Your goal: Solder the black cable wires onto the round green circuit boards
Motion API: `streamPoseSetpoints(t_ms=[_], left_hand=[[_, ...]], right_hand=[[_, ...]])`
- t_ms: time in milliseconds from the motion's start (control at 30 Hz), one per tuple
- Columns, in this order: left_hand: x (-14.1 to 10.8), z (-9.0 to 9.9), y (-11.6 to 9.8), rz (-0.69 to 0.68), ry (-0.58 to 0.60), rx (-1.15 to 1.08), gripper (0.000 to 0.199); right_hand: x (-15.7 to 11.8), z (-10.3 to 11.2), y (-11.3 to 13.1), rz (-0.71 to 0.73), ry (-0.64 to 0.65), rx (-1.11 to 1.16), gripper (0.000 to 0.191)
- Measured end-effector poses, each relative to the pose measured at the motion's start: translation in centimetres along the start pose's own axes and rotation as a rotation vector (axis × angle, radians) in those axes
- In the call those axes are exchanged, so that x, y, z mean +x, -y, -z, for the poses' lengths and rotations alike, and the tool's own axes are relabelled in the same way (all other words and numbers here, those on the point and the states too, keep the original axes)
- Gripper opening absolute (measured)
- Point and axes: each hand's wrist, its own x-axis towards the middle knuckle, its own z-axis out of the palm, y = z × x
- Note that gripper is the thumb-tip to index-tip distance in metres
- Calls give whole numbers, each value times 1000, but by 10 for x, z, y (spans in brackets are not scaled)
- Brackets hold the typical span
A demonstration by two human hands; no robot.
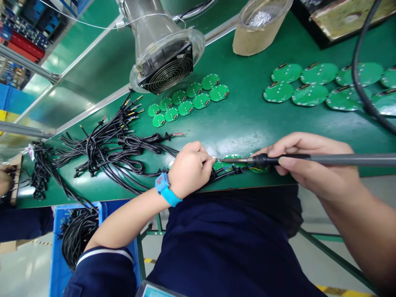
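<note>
My right hand (312, 161) is wrapped round a soldering iron (278, 159), held nearly level with its tip pointing left. The tip meets a small green circuit board (218, 165) just beside my left fingertips. My left hand (191, 169), with a blue wrist strap (168, 189), is closed in a pinch on a thin wire end of a black cable; the fingers hide most of it. Further black cables (227, 172) with coloured wire ends lie along the front edge, by another green board (232, 157) partly behind the iron.
A fume extractor fan (167, 70) hangs over rows of round boards (185, 108). Bundled black cables (102, 148) lie left. Larger round boards (309, 95), a tan container (256, 37) and a looping black cord (355, 70) are right. A blue bin (55, 247) holds cables. Another person's hand (4, 181) shows far left.
</note>
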Motion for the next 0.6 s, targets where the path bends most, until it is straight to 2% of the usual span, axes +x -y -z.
streamPoseSetpoints(t_ms=[100,267,600], left_hand=[[0,-1,0,-22,-12,14,19],[-1,-3,0,-39,-36,39,18],[-1,-4,1,-70,-28,82,20]], right_hand=[[1,-1,0,47,41,-9,26],[0,0,-1,115,29,-34,21],[-1,1,-4,63,16,20,25]])
